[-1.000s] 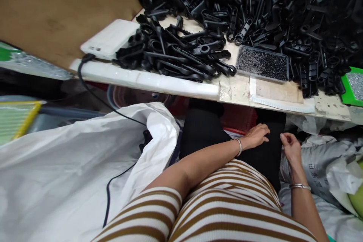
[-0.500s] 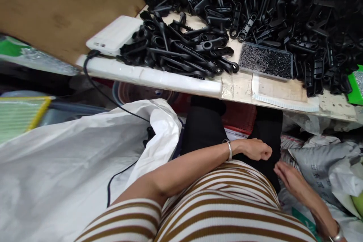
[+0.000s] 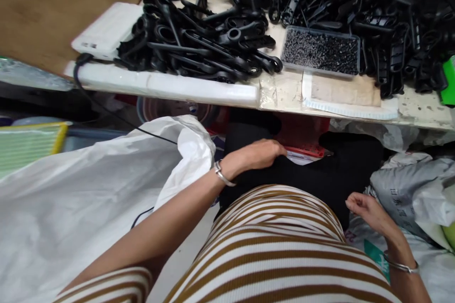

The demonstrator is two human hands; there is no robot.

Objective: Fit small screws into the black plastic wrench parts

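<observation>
My left hand [image 3: 261, 154], a silver bangle at its wrist, lies over the thigh of my black trousers [image 3: 313, 184]. Its fingers are curled downward, and whatever they may hold is hidden. Beside my other thigh is my right hand [image 3: 368, 208], loosely closed with thumb and fingertips together and nothing visible in them. On the bench in front lies a pile of black plastic handle-like parts [image 3: 213, 47]. To its right, a clear plastic box [image 3: 322, 52] is full of small dark screws or similar pieces. Both hands are below the bench edge, apart from these parts.
A white power-bank-like box [image 3: 108, 31] with a black cable [image 3: 117, 120] sits at the bench's left. White sheeting [image 3: 88, 208] spreads at my left. Grey and white sacks [image 3: 401, 194] stand at my right. A red container [image 3: 302, 135] is under the bench [image 3: 280, 97].
My hands have moved apart: the left went left and up onto the thigh, the right slightly right. My legs have spread wider, and the view has shifted a little.
</observation>
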